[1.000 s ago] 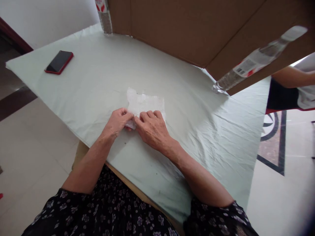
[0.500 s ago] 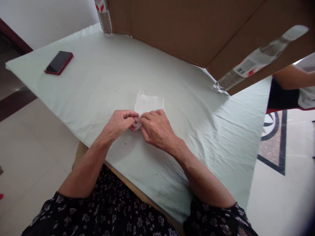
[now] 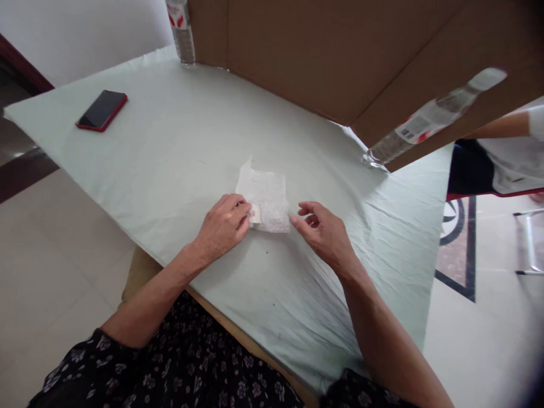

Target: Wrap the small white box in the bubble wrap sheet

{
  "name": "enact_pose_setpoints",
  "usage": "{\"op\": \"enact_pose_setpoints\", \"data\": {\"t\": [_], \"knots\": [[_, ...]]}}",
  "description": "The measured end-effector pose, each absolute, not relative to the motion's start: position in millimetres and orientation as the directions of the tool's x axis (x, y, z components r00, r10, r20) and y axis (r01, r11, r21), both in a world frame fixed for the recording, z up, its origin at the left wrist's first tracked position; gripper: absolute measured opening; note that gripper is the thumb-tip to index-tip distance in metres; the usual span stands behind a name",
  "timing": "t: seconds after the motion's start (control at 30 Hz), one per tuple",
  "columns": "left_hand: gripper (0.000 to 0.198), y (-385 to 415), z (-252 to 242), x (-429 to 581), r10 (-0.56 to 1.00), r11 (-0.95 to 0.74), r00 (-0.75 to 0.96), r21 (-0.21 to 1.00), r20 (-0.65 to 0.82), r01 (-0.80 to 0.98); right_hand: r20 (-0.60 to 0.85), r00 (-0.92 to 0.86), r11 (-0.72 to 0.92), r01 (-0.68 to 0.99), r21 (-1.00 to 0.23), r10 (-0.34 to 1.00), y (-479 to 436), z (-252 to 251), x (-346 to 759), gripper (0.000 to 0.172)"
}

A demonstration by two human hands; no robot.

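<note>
One white sheet [image 3: 271, 188] lies lengthwise, tip [image 3: 249, 164] pointing away.

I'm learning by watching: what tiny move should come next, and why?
Perhaps the right hand should pinch the right edge of the sheet to steady it. That hand is open, close by that edge; I can't tell if they touch. The left hand seems to pinch the small pale piece at the sheet's left side, so it looks busy.

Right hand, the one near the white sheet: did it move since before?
Yes. The right hand has moved to the right, nearer the base of the bottle on the right.
</note>
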State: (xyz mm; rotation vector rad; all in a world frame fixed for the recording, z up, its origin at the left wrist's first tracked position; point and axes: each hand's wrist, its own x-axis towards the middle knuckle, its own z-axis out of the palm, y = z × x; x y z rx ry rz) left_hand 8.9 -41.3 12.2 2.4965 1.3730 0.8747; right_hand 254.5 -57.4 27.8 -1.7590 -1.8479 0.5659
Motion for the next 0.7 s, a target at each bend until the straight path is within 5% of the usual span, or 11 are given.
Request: {"op": "enact_pose_setpoints", "data": {"t": [0.1,0.37,0.7], "knots": [[0.019,-44.4,11.8,12.1,0.816,-0.559,0.398,0.396,0.418,0.729,-0.105,0.014,-0.079,0.756,-0.649,0.994,-60.4,19.3,255.2,0.055],[0.018,-44.8,16.3,14.4,0.805,-0.574,0.455,0.304,0.38,0.76,-0.101,0.033,-0.098,0.656,-0.748,0.994,-41.1,4.0,232.5,0.088],[0.019,-42.2,25.1,14.3,0.795,-0.593,0.516,0.23,0.318,0.772,0.019,0.031,-0.007,0.679,-0.734,0.999,-33.7,6.9,207.2,0.08]]}}
